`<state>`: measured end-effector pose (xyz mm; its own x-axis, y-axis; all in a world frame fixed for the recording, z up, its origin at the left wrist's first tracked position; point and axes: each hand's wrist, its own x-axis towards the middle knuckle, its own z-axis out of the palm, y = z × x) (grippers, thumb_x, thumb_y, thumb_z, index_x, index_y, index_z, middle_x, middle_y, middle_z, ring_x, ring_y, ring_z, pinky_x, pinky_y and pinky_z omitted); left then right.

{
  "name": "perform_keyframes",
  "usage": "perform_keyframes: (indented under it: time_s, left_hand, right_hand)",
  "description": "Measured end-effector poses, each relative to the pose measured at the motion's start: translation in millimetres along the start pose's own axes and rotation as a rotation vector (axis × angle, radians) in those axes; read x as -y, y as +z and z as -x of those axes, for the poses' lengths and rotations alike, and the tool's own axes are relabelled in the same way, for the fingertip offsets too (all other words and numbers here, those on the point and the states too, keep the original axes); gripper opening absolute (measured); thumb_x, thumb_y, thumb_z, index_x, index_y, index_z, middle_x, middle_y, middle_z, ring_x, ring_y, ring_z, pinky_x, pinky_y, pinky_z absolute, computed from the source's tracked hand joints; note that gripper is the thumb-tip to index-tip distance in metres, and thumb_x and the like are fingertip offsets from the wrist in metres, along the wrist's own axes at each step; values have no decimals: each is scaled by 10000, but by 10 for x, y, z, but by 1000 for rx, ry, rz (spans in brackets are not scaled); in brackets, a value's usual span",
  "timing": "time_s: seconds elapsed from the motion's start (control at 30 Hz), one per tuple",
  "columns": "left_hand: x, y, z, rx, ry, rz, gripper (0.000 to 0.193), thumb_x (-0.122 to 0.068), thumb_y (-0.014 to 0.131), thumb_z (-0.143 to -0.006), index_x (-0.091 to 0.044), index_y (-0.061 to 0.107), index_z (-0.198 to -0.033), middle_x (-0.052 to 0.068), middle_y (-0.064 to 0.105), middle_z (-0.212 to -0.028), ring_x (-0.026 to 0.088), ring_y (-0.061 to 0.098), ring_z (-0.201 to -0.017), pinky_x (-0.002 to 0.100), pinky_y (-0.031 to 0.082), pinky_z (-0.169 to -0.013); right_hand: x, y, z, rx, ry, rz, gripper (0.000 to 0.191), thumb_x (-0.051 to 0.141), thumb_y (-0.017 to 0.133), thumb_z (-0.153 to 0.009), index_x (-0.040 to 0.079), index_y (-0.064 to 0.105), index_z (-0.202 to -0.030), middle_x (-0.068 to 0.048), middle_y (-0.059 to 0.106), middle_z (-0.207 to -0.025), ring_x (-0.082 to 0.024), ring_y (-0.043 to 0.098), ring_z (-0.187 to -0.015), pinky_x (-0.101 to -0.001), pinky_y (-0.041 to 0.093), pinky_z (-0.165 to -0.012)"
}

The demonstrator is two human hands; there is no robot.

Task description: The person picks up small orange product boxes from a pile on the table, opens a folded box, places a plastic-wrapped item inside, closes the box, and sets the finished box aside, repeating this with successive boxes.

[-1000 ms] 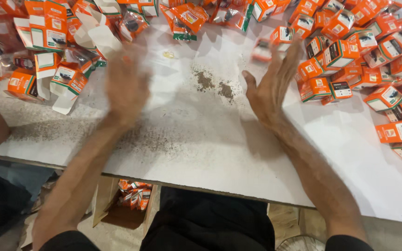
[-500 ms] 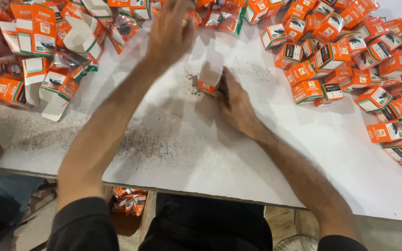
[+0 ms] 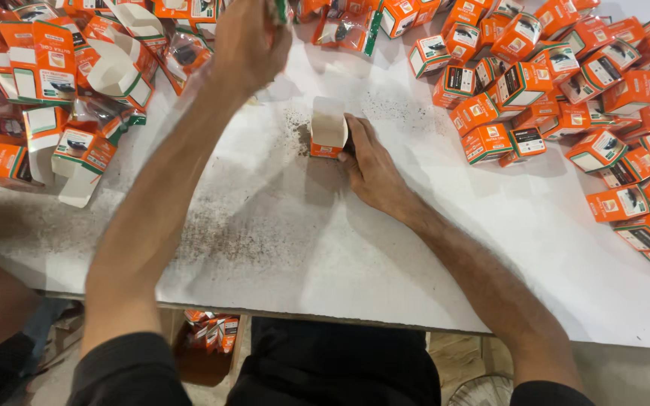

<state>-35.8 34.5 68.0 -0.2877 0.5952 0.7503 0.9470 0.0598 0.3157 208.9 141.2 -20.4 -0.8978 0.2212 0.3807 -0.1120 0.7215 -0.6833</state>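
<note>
My right hand [image 3: 370, 167] rests on the white table [image 3: 280, 240] and grips a small orange and white carton [image 3: 329, 129] that stands upright with its white flap open. My left hand [image 3: 250, 43] is stretched to the far edge of the table, fingers closed around a small green-edged item [image 3: 283, 9] at the top of the view; most of that item is cut off. Dark specks lie on the table around the carton.
Closed orange cartons [image 3: 566, 90] are heaped along the right and far right. Open, unfolded cartons [image 3: 77, 83] and clear plastic packets [image 3: 340, 26] pile up at the left and far edge. A cardboard box [image 3: 208, 338] with more cartons sits under the table's near edge.
Both hands lay open on the table a second ago. Since then the right hand has taken hold of a carton and stood it up; the left hand has reached to the far pile.
</note>
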Motion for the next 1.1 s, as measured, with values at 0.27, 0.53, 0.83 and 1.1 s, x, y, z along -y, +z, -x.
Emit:
perform_keyframes:
  time_s: [0.27,0.53,0.83,1.1]
  left_hand:
    - [-822,-170,975,43,409,188,419,65,755,-806,-16,516,-1140,189,621,-1280,406,644,-1224,466,589,-1026]
    - [-677,87,1152,173,211,77,537,-26,772,-860,-26,608,-1371,124,610,-1346,406,376,-1525,585,306,-1291]
    - [-880,339,1004,185,-390,226,198,-74,708,-948,-107,767,-1134,143,529,-1342,362,399,-1341,501,401,-1157]
    - [-507,523,837,362,-1053,894,300,-78,742,-790,-41,666,-1078,116,683,-933,209,622,-751,331,471,-566]
  right_hand:
    - [-5,-23,3,-3,-83,-39,599,-71,611,-935,-10,386,-1487,-226,508,-1414,-455,542,-1301,-458,492,-1069]
    - [-11,2,1,-26,-118,-15,814,-76,664,-783,-45,288,-1504,-282,491,-1376,-472,533,-1275,-475,473,-1050]
    - [-96,96,-34,-24,86,-62,713,3,728,-896,49,340,-1493,-208,702,-1207,-411,713,-1092,-457,574,-876]
    - [-69,74,2,-36,43,-29,744,14,771,-910,62,328,-1506,-231,700,-1179,-431,705,-1075,-471,567,-854]
